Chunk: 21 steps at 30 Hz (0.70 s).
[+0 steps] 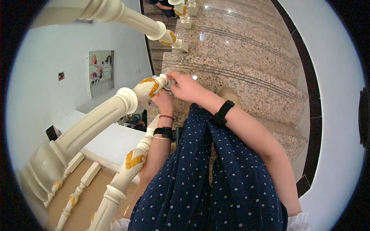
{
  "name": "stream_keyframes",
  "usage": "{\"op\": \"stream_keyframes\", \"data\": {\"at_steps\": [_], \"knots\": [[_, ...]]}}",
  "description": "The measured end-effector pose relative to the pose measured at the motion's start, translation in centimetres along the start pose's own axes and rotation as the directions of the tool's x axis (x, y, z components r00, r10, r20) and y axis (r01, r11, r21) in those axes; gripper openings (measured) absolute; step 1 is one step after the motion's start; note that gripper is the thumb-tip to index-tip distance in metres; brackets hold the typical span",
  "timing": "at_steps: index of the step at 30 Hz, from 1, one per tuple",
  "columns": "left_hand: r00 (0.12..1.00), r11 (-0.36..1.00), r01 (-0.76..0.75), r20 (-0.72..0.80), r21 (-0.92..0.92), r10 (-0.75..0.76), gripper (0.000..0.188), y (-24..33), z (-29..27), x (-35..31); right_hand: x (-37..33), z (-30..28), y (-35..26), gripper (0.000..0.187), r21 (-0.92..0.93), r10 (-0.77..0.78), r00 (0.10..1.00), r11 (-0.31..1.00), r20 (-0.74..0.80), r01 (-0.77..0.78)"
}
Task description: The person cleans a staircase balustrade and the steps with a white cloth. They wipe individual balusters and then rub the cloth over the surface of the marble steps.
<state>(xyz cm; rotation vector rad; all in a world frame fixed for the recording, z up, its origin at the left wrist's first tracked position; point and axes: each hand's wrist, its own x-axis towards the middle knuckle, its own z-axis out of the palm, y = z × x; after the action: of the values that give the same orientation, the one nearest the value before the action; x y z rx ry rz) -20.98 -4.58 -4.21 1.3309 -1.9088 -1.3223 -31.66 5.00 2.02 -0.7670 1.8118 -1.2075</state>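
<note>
Both hands meet at the foot of a cream baluster (102,111) with a gold leaf carving, where it stands on a speckled pink stone step (216,79). My right hand (187,87) reaches in from the right, its fingers bent down against the baluster's narrow base. Just below it, my left hand (164,101) is closed at the near side of that base. A small grey, cloth-like thing (168,85) shows between the hands, partly hidden and blurred. Black bands circle both wrists, and the left one also has a red bracelet (166,116).
More balusters rise on the left, one close by (127,169) and another above (127,17). Stone stairs climb ahead beside a white wall (335,77). Past the railing are a lower white ledge (119,144) and a flower picture (101,73). A person (166,7) is partly visible at the top.
</note>
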Motion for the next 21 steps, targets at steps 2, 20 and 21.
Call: {"op": "stream_keyframes", "data": {"at_steps": [2, 20, 21], "knots": [[0.995, 0.961, -0.093, -0.045, -0.261, 0.084, 0.030, 0.7, 0.2, 0.0, 0.4, -0.6, -1.1, 0.032, 0.130, -0.018, 0.975, 0.990, -0.220, 0.047], [0.999, 0.963, 0.028, 0.039, -0.270, -0.018, 0.030, -1.4, 0.8, 0.1, 1.0, -0.7, -2.4, 0.042, 0.682, 0.043, 0.987, 0.728, -0.153, 0.074], [0.999, 0.963, 0.027, 0.040, -0.268, -0.017, 0.030, -0.6, 0.7, 0.0, 1.0, -0.6, -2.0, 0.042, 0.683, 0.043, 0.987, 0.726, -0.154, 0.075]]}}
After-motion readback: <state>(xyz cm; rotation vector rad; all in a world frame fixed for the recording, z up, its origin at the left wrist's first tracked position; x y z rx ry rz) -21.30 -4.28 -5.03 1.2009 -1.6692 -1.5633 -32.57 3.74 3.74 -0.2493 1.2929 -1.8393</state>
